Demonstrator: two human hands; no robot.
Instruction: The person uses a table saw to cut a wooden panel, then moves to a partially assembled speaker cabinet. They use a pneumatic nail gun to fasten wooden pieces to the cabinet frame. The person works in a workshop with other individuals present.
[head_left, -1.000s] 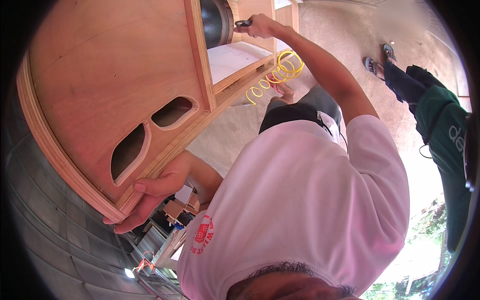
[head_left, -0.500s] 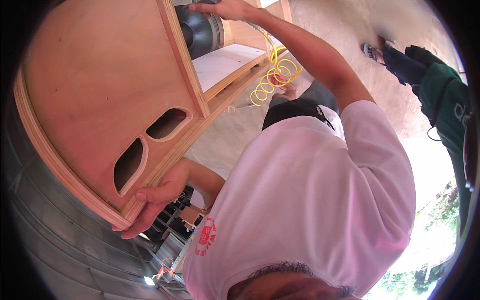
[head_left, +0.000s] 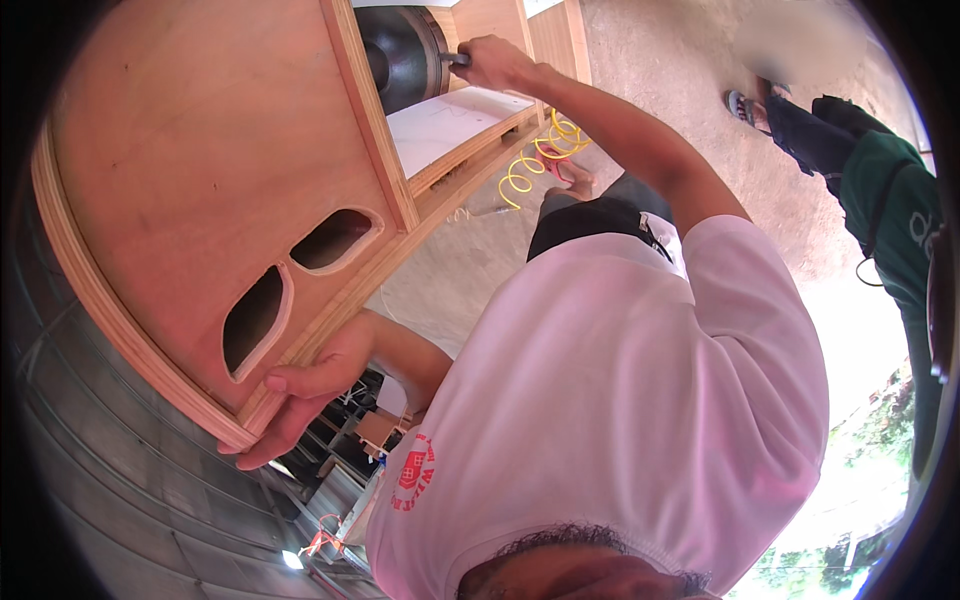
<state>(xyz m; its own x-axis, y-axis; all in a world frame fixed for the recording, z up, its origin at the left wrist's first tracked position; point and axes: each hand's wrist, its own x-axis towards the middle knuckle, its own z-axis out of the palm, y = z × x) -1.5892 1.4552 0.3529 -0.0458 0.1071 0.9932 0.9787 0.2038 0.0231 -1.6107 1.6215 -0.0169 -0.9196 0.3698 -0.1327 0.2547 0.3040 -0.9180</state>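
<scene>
My left hand (head_left: 318,385) is closed around the corner edge of a wooden speaker cabinet (head_left: 190,190), thumb on top and fingers beneath. Two rounded slots (head_left: 338,240) are cut through the panel near that hand. Higher up, in an open bay of the cabinet, sits a large black round speaker driver (head_left: 400,60). My right hand (head_left: 497,64) is closed on a short dark object (head_left: 456,59), whose tip lies at the driver's rim. Most of the object is hidden in my fingers, so its kind cannot be made out.
A yellow coiled hose (head_left: 520,180) hangs beside the cabinet near my legs. At the right stands another person in a green top (head_left: 885,190), with a sandalled foot (head_left: 745,108) on the floor. Shelving and metal structures (head_left: 340,480) appear below my left hand.
My right hand has moved right and down, from over the driver to its rim. The left hand keeps its hold, while it and the cabinet's corner have shifted slightly up and left.
</scene>
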